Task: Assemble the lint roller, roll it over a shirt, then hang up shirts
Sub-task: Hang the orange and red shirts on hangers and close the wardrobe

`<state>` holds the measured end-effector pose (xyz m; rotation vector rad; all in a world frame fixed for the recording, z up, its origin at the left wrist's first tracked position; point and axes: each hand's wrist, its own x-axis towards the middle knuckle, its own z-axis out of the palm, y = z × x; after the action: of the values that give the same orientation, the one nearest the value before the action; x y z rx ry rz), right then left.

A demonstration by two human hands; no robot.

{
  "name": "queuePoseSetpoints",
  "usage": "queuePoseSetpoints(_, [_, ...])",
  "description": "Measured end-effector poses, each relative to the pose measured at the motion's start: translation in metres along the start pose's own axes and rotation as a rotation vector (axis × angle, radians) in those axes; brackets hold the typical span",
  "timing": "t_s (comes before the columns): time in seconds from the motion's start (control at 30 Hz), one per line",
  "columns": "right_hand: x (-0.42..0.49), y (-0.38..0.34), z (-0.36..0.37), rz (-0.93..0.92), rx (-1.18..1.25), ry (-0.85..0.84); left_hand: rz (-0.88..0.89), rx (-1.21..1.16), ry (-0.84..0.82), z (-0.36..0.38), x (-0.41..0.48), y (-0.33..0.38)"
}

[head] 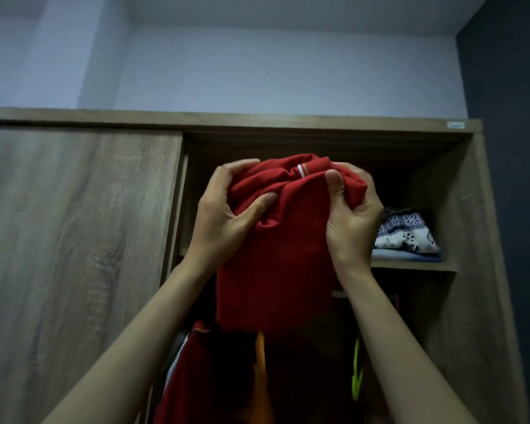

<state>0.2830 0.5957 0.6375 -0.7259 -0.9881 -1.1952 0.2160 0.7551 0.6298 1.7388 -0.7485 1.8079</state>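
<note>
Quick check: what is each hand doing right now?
Left hand: closed, gripping the red shirt.
Right hand: closed, gripping the same shirt.

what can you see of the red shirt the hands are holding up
The red shirt looks like soft knit fabric, with a small white and orange stripe near its bunched top. The left hand and right hand grip that top from either side, raised before the open wardrobe. The rest hangs straight down, creased. No hanger shows.

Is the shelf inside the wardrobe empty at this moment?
No. Folded clothes, the top piece dark with a white pattern, lie on the shelf beside the right hand.
</note>
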Motion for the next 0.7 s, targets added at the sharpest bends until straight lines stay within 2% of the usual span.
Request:
queuePoseSetpoints(0.2, [-0.022,-0.019,-0.03,0.061,-0.052,0.079,-0.107,-0.027,-0.013,0.011,-0.032,0.036])
queuePoseSetpoints(0.4, [-0.099,-0.017,-0.087,0.198,-0.163,0.052,-0.308,-0.064,-0.076,0.021,-0.119,0.058])
queuePoseSetpoints(0.47, [-0.127,-0.013,-0.108,0.268,-0.182,0.027,-0.36,0.039,-0.139,0.023,-0.151,0.061])
queuePoseSetpoints(0.57, [-0.166,-0.014,-0.138,0.362,-0.208,-0.001,-0.401,0.323,-0.247,0.026,-0.194,0.065])
queuePoseSetpoints(0.63, [-0.186,-0.019,-0.153,0.406,-0.245,-0.006,-0.487,0.284,-0.295,0.031,-0.218,0.07])
queuePoseSetpoints(0.7, [-0.203,-0.025,-0.165,0.457,-0.27,-0.018,-0.578,0.123,-0.306,0.038,-0.24,0.076])
